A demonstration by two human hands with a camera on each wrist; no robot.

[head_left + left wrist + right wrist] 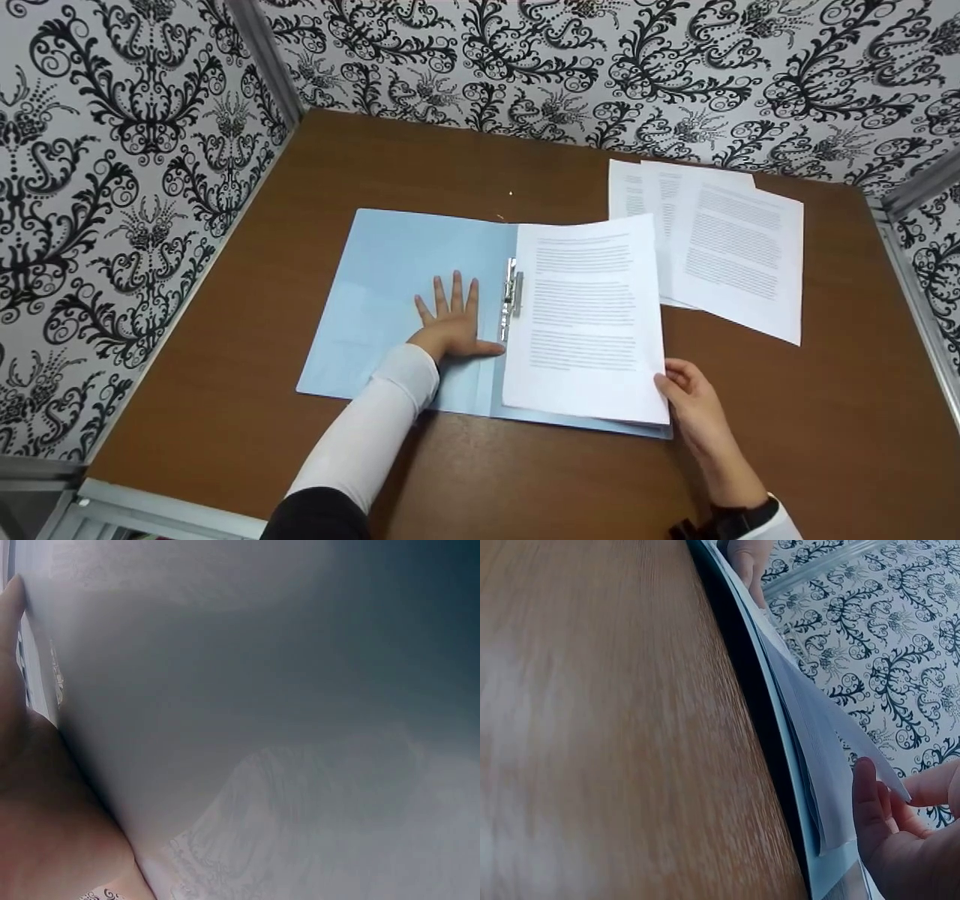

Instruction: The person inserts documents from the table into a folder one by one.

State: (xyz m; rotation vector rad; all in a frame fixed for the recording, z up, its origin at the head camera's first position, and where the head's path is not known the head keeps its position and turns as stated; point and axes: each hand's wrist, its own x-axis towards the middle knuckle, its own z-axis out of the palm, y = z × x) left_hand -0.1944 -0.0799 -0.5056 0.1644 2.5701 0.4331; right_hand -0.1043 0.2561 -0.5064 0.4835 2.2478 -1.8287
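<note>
A light blue folder [405,300] lies spread on the brown table, with a metal clip [511,292] along its spine. Printed sheets [585,315] sit on its right-hand cover. With fingers spread, my left hand [454,330] rests flat on the left cover, its thumb pointing at the clip. At the lower right corner of the sheets, my right hand [694,401] pinches the top sheet between thumb and fingers. The right wrist view shows that sheet [870,746] lifted off the ones beneath. Folder surface [225,690] fills most of the left wrist view.
Several loose printed sheets [739,247] overlap at the back right of the table [825,420], beside the folder. Patterned black-and-white wall panels [525,67] stand behind and to the left. A metal frame edge [165,517] borders the table at the lower left.
</note>
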